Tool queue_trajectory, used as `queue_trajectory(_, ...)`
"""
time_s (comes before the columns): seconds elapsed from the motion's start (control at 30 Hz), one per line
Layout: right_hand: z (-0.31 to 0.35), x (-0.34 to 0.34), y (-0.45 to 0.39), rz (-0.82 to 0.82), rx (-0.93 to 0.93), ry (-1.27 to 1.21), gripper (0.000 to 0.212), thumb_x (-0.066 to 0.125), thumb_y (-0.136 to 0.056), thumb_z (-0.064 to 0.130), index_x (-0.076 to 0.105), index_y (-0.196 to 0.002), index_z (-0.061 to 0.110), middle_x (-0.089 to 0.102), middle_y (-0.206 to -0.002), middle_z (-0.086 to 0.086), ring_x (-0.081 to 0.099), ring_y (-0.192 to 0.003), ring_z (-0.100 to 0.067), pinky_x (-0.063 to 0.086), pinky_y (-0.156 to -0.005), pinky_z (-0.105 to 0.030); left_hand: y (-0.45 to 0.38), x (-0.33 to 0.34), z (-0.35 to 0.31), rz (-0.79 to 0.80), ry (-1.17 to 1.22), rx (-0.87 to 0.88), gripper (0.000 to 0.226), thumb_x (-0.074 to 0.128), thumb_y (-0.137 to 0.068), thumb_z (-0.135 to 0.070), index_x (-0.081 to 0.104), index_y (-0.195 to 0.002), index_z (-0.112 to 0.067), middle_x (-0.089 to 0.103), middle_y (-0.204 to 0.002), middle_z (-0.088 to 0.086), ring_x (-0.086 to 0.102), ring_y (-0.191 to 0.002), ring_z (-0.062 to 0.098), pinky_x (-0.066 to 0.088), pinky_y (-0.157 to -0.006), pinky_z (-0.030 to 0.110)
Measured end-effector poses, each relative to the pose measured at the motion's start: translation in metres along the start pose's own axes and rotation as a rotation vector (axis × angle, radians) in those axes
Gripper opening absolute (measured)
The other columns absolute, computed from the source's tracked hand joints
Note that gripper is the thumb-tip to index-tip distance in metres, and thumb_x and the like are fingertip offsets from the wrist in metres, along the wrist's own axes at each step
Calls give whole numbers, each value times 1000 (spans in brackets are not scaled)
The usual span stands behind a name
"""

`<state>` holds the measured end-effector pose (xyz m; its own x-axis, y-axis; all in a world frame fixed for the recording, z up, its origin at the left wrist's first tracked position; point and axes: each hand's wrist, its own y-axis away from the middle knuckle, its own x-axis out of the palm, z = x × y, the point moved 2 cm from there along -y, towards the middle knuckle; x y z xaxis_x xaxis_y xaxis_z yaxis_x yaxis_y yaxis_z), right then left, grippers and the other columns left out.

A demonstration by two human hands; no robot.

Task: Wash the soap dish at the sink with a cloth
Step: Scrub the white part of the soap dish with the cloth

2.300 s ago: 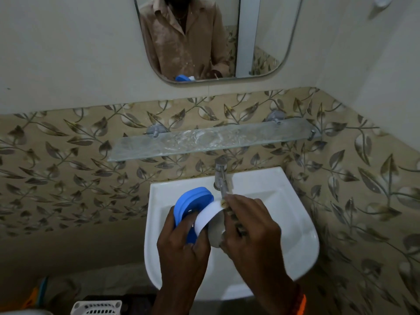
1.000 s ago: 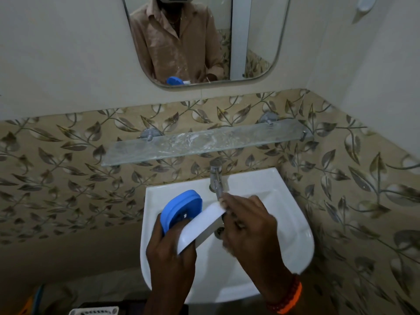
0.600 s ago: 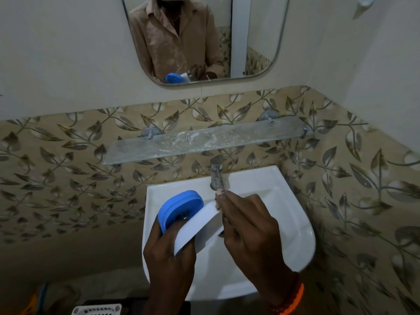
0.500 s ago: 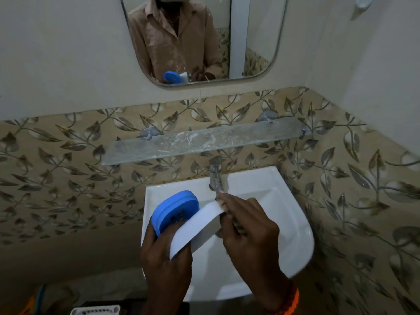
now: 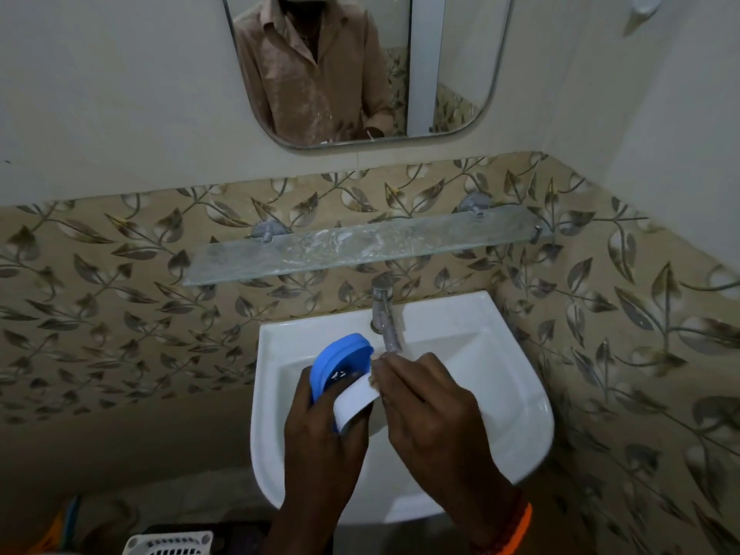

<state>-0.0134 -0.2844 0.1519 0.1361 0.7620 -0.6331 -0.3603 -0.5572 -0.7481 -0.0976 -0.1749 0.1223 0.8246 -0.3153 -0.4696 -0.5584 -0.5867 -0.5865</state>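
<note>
Over the white sink [image 5: 500, 398], below the tap [image 5: 385, 314], the left hand [image 5: 324, 442] grips a soap dish: its blue part [image 5: 340, 364] stands tilted on edge, its white part [image 5: 354, 402] lies under the thumb. The right hand [image 5: 432, 410], fingers curled, pinches something small and pale against the white part's upper end; I cannot tell whether it is a cloth.

Blue-and-white plastic soap dish [image 5: 340, 374]; white ceramic basin [image 5: 500, 378]; beige wall tiles with brown leaf-vine pattern [image 5: 120, 306]; orange wristband [image 5: 516, 526].
</note>
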Motion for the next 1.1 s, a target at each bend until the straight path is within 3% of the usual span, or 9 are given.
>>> queue_trajectory(0.13,7,6,5,-19,292,-218,28,72,-86,9,72,-114,9,77,-103,4,68,-88,-5,59,-78,-22,-3,-7,1,-105,96,21,36,66,-84,-24,74,-96,9,60,-102,10,54,-99,2,51,-90,11)
queue_trajectory(0.27,3,16,21,93,800,-534,27,75,-86,17,74,-113,19,63,-68,32,60,-73,21,41,-60,5,-6,-11,-2,-172,233,55,31,66,-81,-24,74,-97,0,56,-102,-4,57,-102,-11,46,-88,5)
queue_trajectory(0.43,13,2,7,-28,451,-249,38,81,-75,4,73,-112,9,76,-99,3,65,-90,1,40,-89,1,-7,-7,0,-171,264,32,27,63,-82,-23,70,-105,-11,55,-99,-23,57,-104,-16,45,-86,2)
queue_trajectory(0.53,14,0,6,-93,310,-201,39,79,-77,5,71,-115,6,75,-108,-2,67,-94,-9,47,-90,-9,-6,-8,1,-200,293,16,26,63,-83,-25,66,-106,-12,60,-102,-26,60,-101,-12,50,-86,8)
queue_trajectory(0.67,11,8,19,-14,645,-412,21,78,-81,15,77,-102,9,76,-86,6,69,-80,1,50,-73,-5,-11,-15,-2,-263,368,-35,21,65,-83,-28,69,-104,-26,64,-104,-35,64,-97,-6,49,-84,7)
queue_trajectory(0.8,11,8,19,-79,766,-523,20,80,-80,16,78,-100,14,68,-76,32,67,-80,9,47,-69,0,-11,-14,6,-293,479,-368,22,69,-82,-51,72,-94,-33,75,-94,-20,70,-89,5,54,-73,10)
queue_trajectory(0.87,7,-2,9,-122,623,-355,27,81,-77,8,76,-103,7,71,-86,20,67,-81,5,49,-78,-2,-8,-8,13,-244,498,-610,42,72,-73,-67,74,-90,-28,77,-83,-15,73,-83,11,61,-66,21)
queue_trajectory(0.97,-6,-11,-2,-135,444,-115,32,81,-75,3,73,-106,-4,76,-94,-12,71,-85,-16,54,-83,-18,-1,7,14,-15,629,-905,49,81,-60,-55,80,-92,-17,80,-97,2,73,-97,23,57,-95,50)
queue_trajectory(1.1,-9,-12,-1,-113,296,59,26,66,-91,14,72,-108,-4,75,-99,-17,70,-83,-25,60,-71,-30,15,16,-10,65,1213,-1057,52,79,-72,-37,77,-114,-7,71,-123,24,69,-113,38,50,-104,53)
